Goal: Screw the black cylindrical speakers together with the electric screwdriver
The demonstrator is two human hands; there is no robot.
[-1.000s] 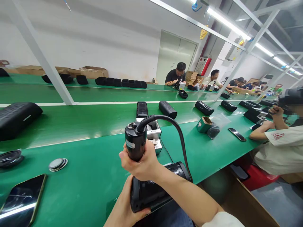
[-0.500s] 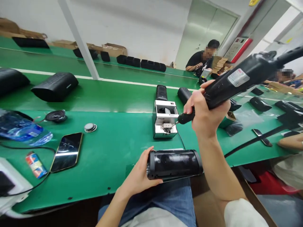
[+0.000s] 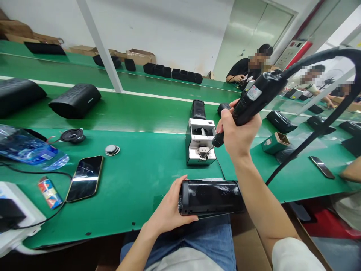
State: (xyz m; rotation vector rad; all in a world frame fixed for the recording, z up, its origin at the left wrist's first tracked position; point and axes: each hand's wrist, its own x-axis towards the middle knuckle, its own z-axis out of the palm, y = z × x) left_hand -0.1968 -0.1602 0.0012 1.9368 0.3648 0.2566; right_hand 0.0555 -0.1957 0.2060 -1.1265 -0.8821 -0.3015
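Note:
My left hand (image 3: pixel 172 207) is wrapped round the left end of a black cylindrical speaker (image 3: pixel 213 197), which lies sideways at the table's front edge. My right hand (image 3: pixel 239 133) grips a black electric screwdriver (image 3: pixel 259 94), tilted with its tip down to the left. That tip meets the front of a white screw feeder box (image 3: pixel 200 142), beyond the speaker. Behind the feeder stands another dark speaker (image 3: pixel 198 109).
On the left lie a phone (image 3: pixel 85 178), a lighter (image 3: pixel 50 192), a round metal part (image 3: pixel 112 150), a speaker driver (image 3: pixel 72 136) and a plastic-wrapped bottle (image 3: pixel 31 148). A green box (image 3: pixel 275 143) stands to the right. A thick cable arches on the right. People sit beyond.
The screwdriver is more upright, and its rear end has moved left. Its tip remains at the feeder. The camera view has shifted slightly, and the left hand keeps its hold on the speaker.

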